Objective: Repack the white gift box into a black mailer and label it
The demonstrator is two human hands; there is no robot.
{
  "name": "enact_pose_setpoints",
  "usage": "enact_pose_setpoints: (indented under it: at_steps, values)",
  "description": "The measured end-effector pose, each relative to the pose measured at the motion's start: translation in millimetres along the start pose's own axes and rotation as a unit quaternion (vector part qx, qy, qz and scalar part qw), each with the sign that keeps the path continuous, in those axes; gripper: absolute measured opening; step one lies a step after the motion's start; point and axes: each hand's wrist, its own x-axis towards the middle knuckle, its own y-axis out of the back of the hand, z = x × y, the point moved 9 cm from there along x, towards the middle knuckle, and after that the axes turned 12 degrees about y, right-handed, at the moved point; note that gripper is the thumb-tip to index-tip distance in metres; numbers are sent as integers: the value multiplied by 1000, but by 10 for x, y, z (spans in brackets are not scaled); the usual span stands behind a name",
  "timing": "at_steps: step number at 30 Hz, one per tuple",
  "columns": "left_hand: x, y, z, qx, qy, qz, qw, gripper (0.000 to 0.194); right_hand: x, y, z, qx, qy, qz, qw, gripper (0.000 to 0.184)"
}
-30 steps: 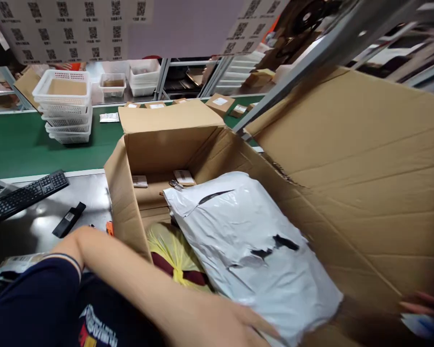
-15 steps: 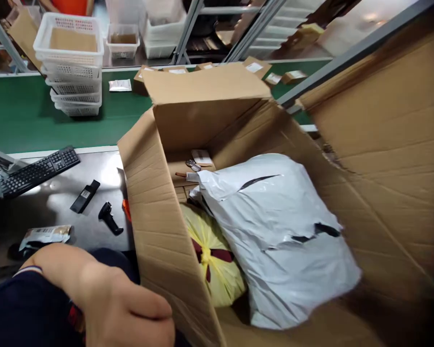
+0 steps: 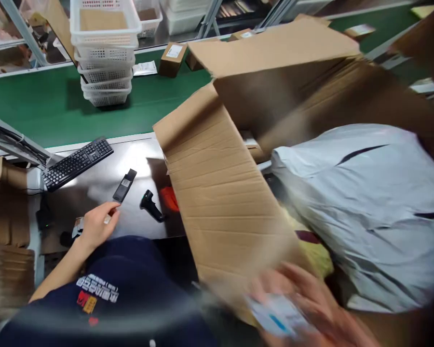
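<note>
My left hand point(image 3: 97, 224) reaches over the metal table, index fingertip at the near end of a flat black box point(image 3: 125, 185) with a pale label. Its thumb and index finger are apart; a small pale patch between them is unclear. Low on the right, my right hand point(image 3: 304, 299) is motion-blurred and closed around a small white packet point(image 3: 280, 315) with a blue mark. That hand is beside the near wall of a large open cardboard carton point(image 3: 224, 193). Inside lie a big white plastic mailer bag point(image 3: 376, 202) and a yellow bag point(image 3: 318, 253), partly hidden.
A black barcode scanner point(image 3: 152, 206) and an orange item point(image 3: 169, 198) lie between the black box and the carton. A keyboard point(image 3: 78, 163) sits further back. Behind runs a green conveyor belt point(image 3: 32, 111) carrying stacked white baskets point(image 3: 106, 77) and small parcels point(image 3: 172, 60).
The view has swung left, so the carton appears further right. My left hand has moved from beside the carton to the black box. My right hand has come into view with the white packet.
</note>
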Motion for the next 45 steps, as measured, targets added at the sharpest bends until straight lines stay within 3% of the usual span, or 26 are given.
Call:
enact_pose_setpoints:
  at_steps: [3,5,7,10,13,17,20,23,25,28,30,32,34,36,38,40,42,45]
  values:
    - [-201,-262,-522,-28,87,-137,986,24,-117,-822,1056,90,-123,-24,988,40]
    - [-336,-409,-735,-94,123,-212,965,35,-189,-1329,1714,113,-193,-45,974,39]
    - [-442,-530,-899,-169,173,-260,935,50,-249,-1693,2188,99,-213,-69,970,42]
    - [-514,-631,-1123,-246,263,-259,896,66,-356,-2021,2547,57,-194,-117,972,46]
    - [-492,-639,-1261,-302,304,-213,878,53,-414,-2176,2582,32,-139,-156,977,60]
    - [-475,-729,-1324,-367,321,-197,851,46,-357,-2201,2515,2,-64,-200,978,76]
    - [-509,-867,-1291,-405,343,-180,828,48,-279,-2078,2560,-33,-61,-220,973,66]
    - [-545,-982,-1129,-413,340,-159,829,47,-179,-1895,2465,-72,-19,-216,974,55]
    - [-546,-1031,-986,-406,314,-161,843,44,-134,-1823,2301,-94,29,-229,968,51]
    - [-420,-1030,-849,-373,214,-175,886,44,-84,-1776,2026,-119,103,-262,952,44]
    - [-238,-1030,-943,-321,159,-164,919,53,-2,-1681,1901,-131,141,-247,950,44]
    - [5,-1084,-1273,-231,194,-121,946,63,130,-1510,1893,-149,149,-198,957,46]
    - [222,-1213,-1691,-110,293,-87,946,71,269,-1317,2041,-161,109,-149,969,50]
    - [384,-1461,-1939,-1,348,-115,931,83,366,-1185,2293,-166,45,-130,977,56]
    - [487,-1747,-2016,57,356,-164,918,87,408,-1143,2558,-173,-7,-146,974,61]
    - [531,-1938,-2019,70,354,-186,914,72,414,-1160,2781,-182,-33,-178,966,64]
    - [529,-1975,-2027,60,354,-180,916,52,408,-1196,2949,-174,-39,-207,962,63]
    - [463,-1777,-2104,27,348,-144,926,45,420,-1264,3116,-153,-22,-243,958,60]
